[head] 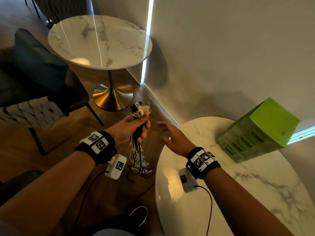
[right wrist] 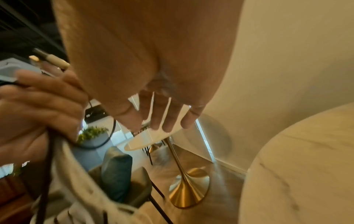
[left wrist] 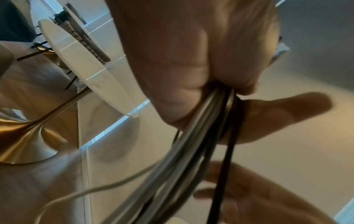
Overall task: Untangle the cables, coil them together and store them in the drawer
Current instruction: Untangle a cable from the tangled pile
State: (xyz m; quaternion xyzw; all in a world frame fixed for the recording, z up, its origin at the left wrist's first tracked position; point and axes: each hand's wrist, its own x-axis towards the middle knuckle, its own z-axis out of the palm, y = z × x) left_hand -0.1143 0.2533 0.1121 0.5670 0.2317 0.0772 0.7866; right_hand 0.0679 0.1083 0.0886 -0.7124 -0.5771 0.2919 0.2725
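My left hand (head: pixel 136 128) grips a bundle of white, black and reddish cables (head: pixel 138 150) near their plug ends (head: pixel 140 109), which stick up above the fist. The rest of the cables hang down to the wooden floor and pool there. In the left wrist view the cable bundle (left wrist: pixel 193 151) runs out from under my curled fingers (left wrist: pixel 191 75). My right hand (head: pixel 170 135) hovers just right of the bundle with straight, spread fingers (right wrist: pixel 164 119), holding nothing. A green drawer unit (head: pixel 259 132) stands on the near marble table (head: pixel 221 193) by the wall.
A second round marble table (head: pixel 100 41) on a gold pedestal (head: pixel 112 97) stands ahead. A dark chair with a woven cushion (head: pixel 34 92) sits to the left. The wall (head: pixel 221 48) runs along the right. My shoe (head: pixel 139 215) shows below.
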